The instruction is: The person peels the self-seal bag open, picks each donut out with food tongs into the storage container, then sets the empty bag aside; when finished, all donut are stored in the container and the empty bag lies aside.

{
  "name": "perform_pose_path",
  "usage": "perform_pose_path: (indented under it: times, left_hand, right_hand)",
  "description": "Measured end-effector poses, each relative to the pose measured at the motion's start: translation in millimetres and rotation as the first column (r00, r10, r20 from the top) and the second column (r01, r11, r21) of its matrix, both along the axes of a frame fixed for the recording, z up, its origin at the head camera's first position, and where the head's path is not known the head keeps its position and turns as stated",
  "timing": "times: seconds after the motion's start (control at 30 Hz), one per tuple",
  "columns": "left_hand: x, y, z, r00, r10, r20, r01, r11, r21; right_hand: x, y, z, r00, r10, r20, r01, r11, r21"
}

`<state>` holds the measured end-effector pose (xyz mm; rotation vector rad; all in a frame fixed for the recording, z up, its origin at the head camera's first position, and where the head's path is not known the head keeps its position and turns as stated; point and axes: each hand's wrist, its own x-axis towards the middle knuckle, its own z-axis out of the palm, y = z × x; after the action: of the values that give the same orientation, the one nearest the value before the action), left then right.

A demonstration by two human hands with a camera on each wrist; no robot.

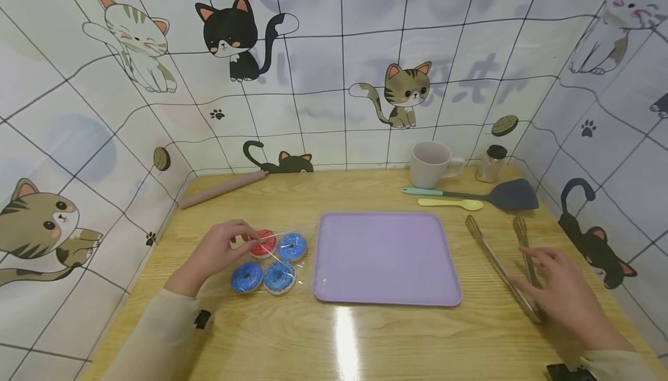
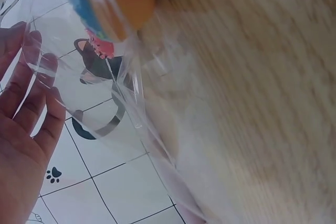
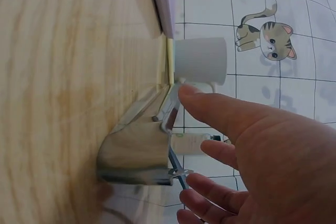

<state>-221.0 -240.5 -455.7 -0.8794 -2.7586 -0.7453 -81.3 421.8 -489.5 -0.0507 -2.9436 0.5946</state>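
Observation:
My left hand (image 1: 224,246) pinches the edge of a clear plastic bag (image 2: 137,95) left of the tray. In or under its film lie several toy donuts: a red one (image 1: 265,244) partly behind the fingertips, and blue ones, the nearest a plain-looking blue donut (image 1: 247,277). Metal tongs (image 1: 500,268) lie spread on the right of the table. Over them hovers my right hand (image 1: 566,291), thumb by one arm and fingers by the other, not curled round either. Whether the fingertips touch the metal I cannot tell.
A purple tray (image 1: 387,258) sits mid-table. Behind it stand a white mug (image 1: 429,164) and a black-capped shaker (image 1: 491,164). A spatula (image 1: 514,195) and a yellow spoon (image 1: 451,203) lie nearby. A rolling pin (image 1: 223,189) lies back left. Cat-print walls (image 1: 318,97) enclose the table.

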Motion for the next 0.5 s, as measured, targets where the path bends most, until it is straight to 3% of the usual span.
perform_pose_path:
  times: [0.5]
  left_hand:
    - [1.9, -1.0, 0.6, 1.000, -0.008, -0.002, 0.008, 0.998, 0.059]
  right_hand:
    - [-3.1, 3.2, -10.7, 0.988, -0.029, 0.150, 0.029, 1.000, 0.005]
